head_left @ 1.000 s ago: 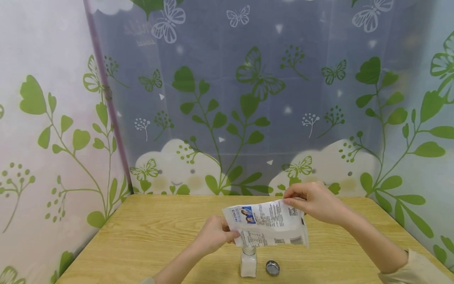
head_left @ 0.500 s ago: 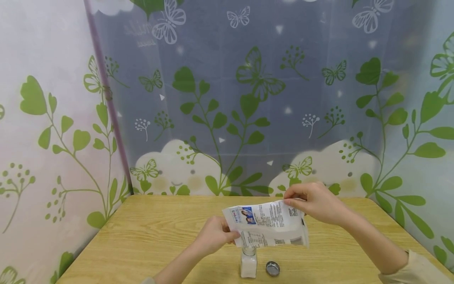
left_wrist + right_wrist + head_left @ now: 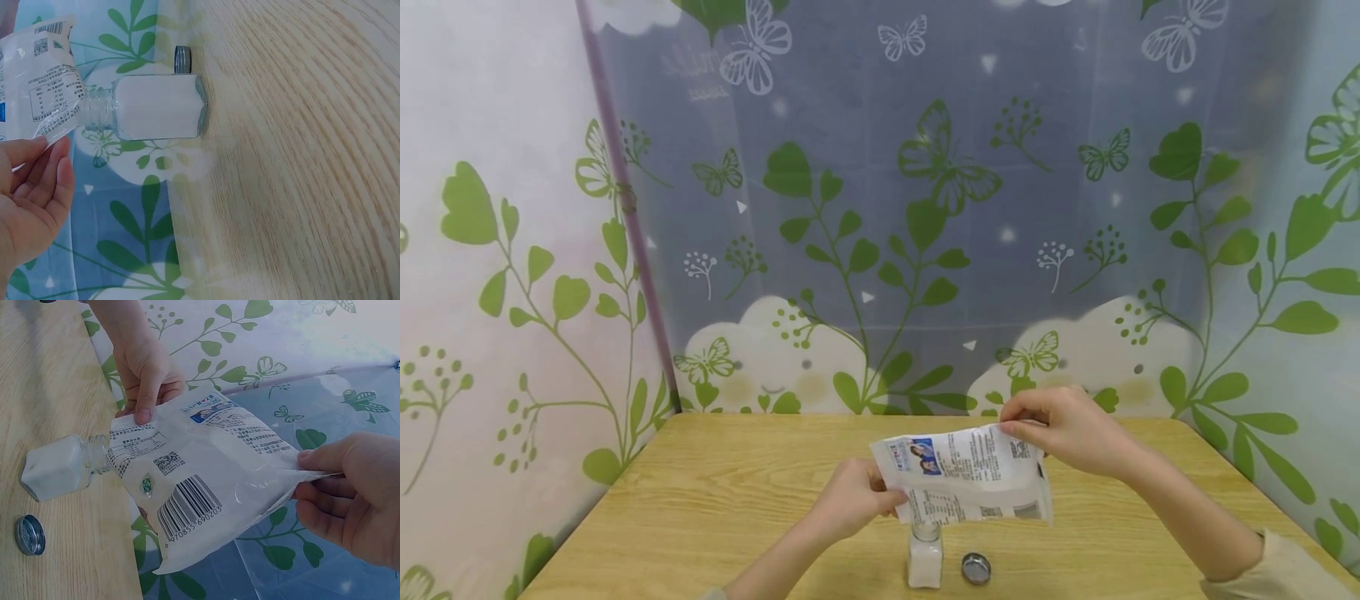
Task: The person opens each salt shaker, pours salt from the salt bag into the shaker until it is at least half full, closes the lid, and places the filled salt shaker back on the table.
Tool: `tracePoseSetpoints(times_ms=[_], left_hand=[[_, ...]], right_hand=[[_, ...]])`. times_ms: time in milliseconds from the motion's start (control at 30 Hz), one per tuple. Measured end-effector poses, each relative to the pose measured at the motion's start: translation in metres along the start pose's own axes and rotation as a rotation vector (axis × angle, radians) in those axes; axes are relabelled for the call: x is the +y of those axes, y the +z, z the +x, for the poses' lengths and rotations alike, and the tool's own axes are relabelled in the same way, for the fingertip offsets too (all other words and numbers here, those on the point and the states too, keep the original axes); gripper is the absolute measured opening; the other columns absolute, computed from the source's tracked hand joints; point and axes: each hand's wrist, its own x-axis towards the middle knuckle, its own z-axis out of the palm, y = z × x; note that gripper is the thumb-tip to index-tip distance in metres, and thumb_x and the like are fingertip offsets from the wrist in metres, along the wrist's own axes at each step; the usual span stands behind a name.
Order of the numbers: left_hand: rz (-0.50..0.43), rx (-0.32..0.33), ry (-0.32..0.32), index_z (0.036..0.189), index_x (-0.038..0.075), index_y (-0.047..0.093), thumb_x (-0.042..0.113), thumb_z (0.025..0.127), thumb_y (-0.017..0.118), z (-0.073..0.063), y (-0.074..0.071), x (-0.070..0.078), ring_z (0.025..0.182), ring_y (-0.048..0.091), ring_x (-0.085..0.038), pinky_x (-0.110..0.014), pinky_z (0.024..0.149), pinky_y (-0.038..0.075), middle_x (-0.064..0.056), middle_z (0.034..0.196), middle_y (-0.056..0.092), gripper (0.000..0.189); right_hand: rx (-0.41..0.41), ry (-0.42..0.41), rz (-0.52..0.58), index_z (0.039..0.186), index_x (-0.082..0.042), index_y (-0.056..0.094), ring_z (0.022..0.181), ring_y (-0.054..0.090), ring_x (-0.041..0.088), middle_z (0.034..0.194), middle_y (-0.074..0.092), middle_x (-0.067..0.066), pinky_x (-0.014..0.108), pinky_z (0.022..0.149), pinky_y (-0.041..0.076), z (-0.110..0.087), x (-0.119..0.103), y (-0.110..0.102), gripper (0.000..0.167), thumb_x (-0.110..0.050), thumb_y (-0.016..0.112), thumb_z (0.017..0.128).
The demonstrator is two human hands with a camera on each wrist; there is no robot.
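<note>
Between both hands a white printed plastic pouch [image 3: 962, 467] is held tilted above a small glass jar [image 3: 925, 560]. The left hand [image 3: 856, 498] pinches the pouch's lower left corner, thumb on top. At its upper right edge the right hand [image 3: 359, 494] pinches the film between thumb and fingers. White contents fill the jar body [image 3: 159, 106] up to about the shoulder, and its threaded neck is uncovered. The pouch's edge overlaps the jar mouth in the head view, so the mouth itself is hidden. A metal screw lid [image 3: 30, 535] lies on the table beside the jar.
The wood-grain table [image 3: 730, 483] carries the jar and the lid near its front edge. Behind it hangs a blue-grey curtain [image 3: 850, 108] printed with leaves and butterflies. A pale leaf-printed sheet [image 3: 512, 275] stands at the left.
</note>
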Motion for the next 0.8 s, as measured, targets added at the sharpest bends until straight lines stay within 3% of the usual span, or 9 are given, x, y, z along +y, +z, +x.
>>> tracePoseSetpoints(times_ms=[800], left_hand=[[-0.011, -0.003, 0.004, 0.093, -0.004, 0.07, 0.0, 0.078, 0.067, 0.0004, -0.0001, -0.0005, 0.065, 0.064, -0.015, -0.035, 0.06, 0.055, -0.011, 0.082, 0.07, 0.016]], right_hand=[[0.004, -0.004, 0.003, 0.09, -0.011, 0.067, 0.06, 0.055, 0.003, 0.08, 0.066, -0.006, 0.024, 0.051, 0.048, 0.0003, 0.0009, 0.0004, 0.006, -0.014, 0.063, 0.088]])
